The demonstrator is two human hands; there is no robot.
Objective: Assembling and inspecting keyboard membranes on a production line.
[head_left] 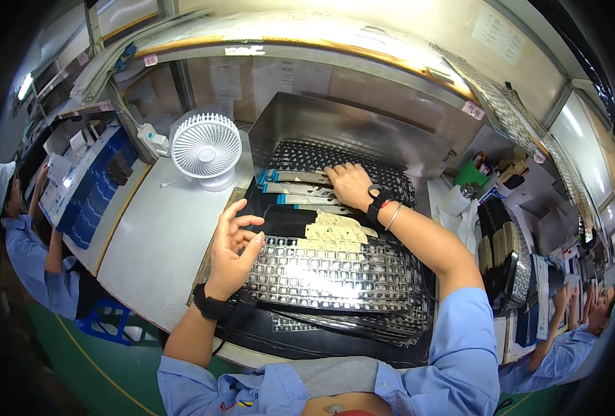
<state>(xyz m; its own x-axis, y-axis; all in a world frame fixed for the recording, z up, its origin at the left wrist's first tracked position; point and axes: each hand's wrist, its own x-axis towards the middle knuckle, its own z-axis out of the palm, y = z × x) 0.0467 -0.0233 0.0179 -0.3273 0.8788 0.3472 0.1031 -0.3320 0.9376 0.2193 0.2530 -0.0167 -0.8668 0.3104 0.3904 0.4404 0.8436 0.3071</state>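
My left hand point(232, 251) hovers by the left edge of a stack of metal sheets, its fingers apart and holding nothing. The top sheet point(321, 281) is a shiny grid of key-shaped openings, like keyboard frames. My right hand point(352, 186) lies palm down over the far end of several grey strips point(307, 188) with blue ends, its fingers resting on them. Whether the fingertips grip a strip is hidden. Just nearer lie black pieces point(283, 220) with pale yellow adhesive-like sheets point(338, 232) fanned beside them.
A white fan point(207, 149) stands on the white table point(144, 229) to the left. An upright metal panel point(363, 132) rises behind the stack. Right of it are a bottle point(456, 200) and a green container point(472, 173). Co-workers sit on both sides.
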